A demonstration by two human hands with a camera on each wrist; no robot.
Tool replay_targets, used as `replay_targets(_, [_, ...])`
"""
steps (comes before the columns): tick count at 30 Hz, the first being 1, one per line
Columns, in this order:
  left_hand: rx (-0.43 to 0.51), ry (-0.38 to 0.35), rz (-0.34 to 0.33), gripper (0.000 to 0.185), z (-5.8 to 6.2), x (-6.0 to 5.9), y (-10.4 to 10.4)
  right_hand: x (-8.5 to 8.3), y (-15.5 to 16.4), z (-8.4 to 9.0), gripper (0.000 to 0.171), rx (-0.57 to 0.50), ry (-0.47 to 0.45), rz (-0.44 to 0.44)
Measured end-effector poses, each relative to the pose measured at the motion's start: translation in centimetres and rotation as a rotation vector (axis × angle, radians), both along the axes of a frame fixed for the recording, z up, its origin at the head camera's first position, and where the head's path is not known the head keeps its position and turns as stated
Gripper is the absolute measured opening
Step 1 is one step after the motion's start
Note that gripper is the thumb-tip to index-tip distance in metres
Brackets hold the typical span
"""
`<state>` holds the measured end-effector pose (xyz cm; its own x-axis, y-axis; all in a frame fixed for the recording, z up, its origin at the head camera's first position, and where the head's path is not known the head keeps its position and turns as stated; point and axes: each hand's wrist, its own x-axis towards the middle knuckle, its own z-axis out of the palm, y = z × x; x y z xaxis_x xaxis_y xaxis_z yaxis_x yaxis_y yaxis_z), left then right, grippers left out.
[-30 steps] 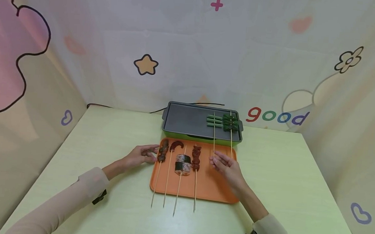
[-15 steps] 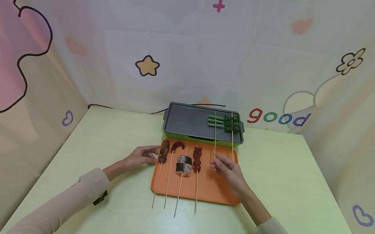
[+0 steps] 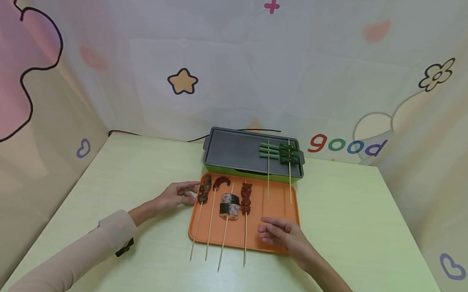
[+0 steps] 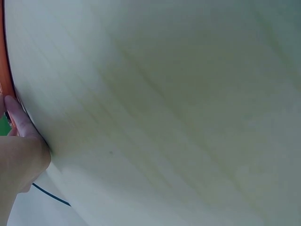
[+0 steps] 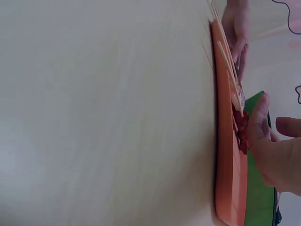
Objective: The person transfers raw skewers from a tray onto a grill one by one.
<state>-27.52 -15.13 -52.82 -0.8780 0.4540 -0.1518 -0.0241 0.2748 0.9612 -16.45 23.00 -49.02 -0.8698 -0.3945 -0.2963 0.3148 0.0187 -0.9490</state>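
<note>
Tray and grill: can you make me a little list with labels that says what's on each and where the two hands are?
tray: orange, on the table
on tray: four food skewers
grill: behind the tray, dark plate, green base
on grill: two green skewers, sticks reaching over the tray
left hand: at the tray's left edge, beside the leftmost skewer
right hand: over the tray's near right part, holds nothing

A pale green table (image 3: 134, 166) stands against pastel walls (image 3: 231, 64) printed with a star (image 3: 182, 81), flower (image 3: 436, 74) and "good" (image 3: 346, 145).
</note>
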Motion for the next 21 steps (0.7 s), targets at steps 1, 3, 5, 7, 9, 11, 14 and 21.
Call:
replay_targets(1, [-0.002,-0.001,0.001,0.058,0.0,0.0,0.0,0.4,0.1,0.0,0.054,-0.011,-0.008,0.026])
replay_targets(3, [-0.007,0.000,-0.001,0.059,-0.1,-0.1,0.1,1.1,0.3,-0.1,0.054,-0.029,-0.028,0.069])
replay_targets(5, [-0.009,0.002,-0.005,0.059,-0.1,-0.1,0.1,1.8,0.5,-0.1,0.055,-0.044,-0.043,0.104])
replay_targets(7, [-0.012,0.000,-0.003,0.059,-0.2,-0.1,0.1,2.3,0.6,-0.2,0.055,-0.052,-0.054,0.133])
replay_targets(9, [-0.011,0.006,-0.004,0.059,-0.2,-0.1,0.0,2.7,0.6,-0.3,0.056,-0.066,-0.069,0.152])
replay_targets(11, [-0.010,0.009,-0.001,0.059,-0.1,0.0,-0.1,2.9,0.5,-0.4,0.057,-0.076,-0.084,0.170])
replay_targets(14, [0.001,0.010,0.001,0.059,-0.2,-0.1,-0.2,3.2,0.2,-0.5,0.058,-0.091,-0.111,0.187])
replay_targets(21, [-0.003,-0.001,-0.001,0.058,-0.3,-0.2,0.0,3.7,-0.4,-0.9,0.058,-0.123,-0.144,0.226])
